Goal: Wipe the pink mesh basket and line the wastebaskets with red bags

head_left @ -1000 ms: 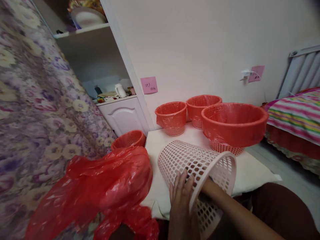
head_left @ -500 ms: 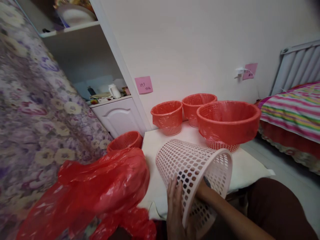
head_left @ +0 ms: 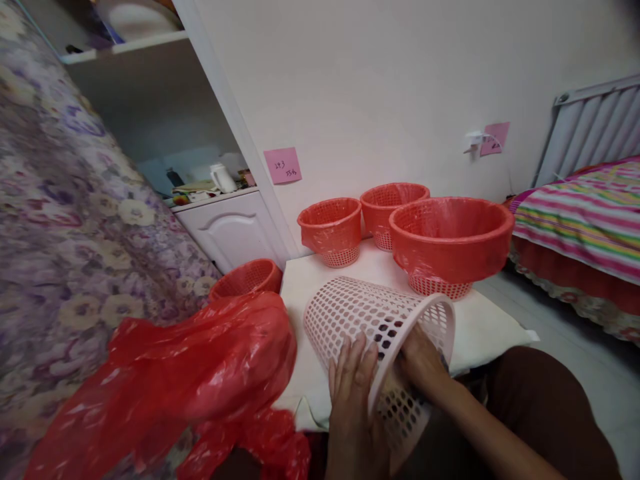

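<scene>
A pale pink plastic waste basket point(head_left: 357, 310) lies tilted on its side on the white-covered table, its mouth facing me and to the right. My left hand point(head_left: 353, 390) holds the basket near the rim, with the fingers laid along the outer wall. Through the mouth reaches my right hand point(head_left: 423, 360), bent against the inner wall. Something dark shows by it and through the holes; its kind is unclear, and the right fingertips are hidden. Beside the basket, on the left, lies a crumpled red plastic bag point(head_left: 215, 367).
Red-lined baskets stand at the back: one left point(head_left: 333, 227), one middle point(head_left: 393, 200) and a large one right point(head_left: 450, 247). Another red basket point(head_left: 247, 277) sits beyond the table's left edge. A floral curtain point(head_left: 80, 280) hangs left; a bed point(head_left: 585, 220) stands right.
My right hand has shifted within the basket toward its mouth, and more of it shows. The dark patch behind the holes has moved up and right. My left hand stays on the outer wall.
</scene>
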`<state>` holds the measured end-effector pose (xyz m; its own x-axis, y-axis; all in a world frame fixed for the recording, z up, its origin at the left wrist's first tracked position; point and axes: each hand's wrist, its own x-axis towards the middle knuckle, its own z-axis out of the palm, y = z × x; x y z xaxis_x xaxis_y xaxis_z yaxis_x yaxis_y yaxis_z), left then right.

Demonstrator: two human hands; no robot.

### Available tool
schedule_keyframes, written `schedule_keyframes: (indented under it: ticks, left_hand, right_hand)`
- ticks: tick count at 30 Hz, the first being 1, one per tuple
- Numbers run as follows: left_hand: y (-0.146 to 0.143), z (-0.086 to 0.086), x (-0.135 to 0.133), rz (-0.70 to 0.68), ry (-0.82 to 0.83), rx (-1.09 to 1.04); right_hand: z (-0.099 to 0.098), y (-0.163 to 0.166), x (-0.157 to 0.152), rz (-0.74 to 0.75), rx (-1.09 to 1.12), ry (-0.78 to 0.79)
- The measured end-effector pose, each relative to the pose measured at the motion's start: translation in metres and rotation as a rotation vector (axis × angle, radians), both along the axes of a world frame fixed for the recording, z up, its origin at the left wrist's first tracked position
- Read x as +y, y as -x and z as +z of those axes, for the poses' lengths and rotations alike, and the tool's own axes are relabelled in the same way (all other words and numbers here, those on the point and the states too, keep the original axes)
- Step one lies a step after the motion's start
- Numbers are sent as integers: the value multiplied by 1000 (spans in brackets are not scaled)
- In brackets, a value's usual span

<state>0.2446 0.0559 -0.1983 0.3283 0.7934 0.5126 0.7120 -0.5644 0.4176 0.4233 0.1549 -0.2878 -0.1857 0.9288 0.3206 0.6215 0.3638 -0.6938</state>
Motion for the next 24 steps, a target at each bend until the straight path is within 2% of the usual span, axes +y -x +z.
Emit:
schedule_keyframes:
  ticks: [2, 5, 8, 11, 14, 17, 22, 24]
  left_hand:
    - [-1, 3, 0, -26, 10, 9]
    - [-5, 5, 1, -22, -19, -27]
    - [-6, 7, 1, -10, -22, -38]
    - [-5, 10, 0, -24, -10, -21]
    - [-4, 12, 0, -16, 7, -22]
    - [-4, 13, 0, -6, 23, -18]
    - [-3, 11, 1, -6, 21, -20]
    - [-5, 10, 1, -12, 24, -34]
  right_hand:
    - [-1, -10, 0, -51, -39, 16]
    - [-6, -3, -13, -33, -70, 52]
    - [-11, 22, -34, 98, -25, 106]
    - [-12, 42, -51, 275, 145, 177]
    - [-15, 39, -56, 312, 193, 229]
    - [-14, 12, -50, 243, 44, 212]
    - [0, -42, -33, -141, -152, -79]
    - [-1, -51, -30, -203, -207, -125]
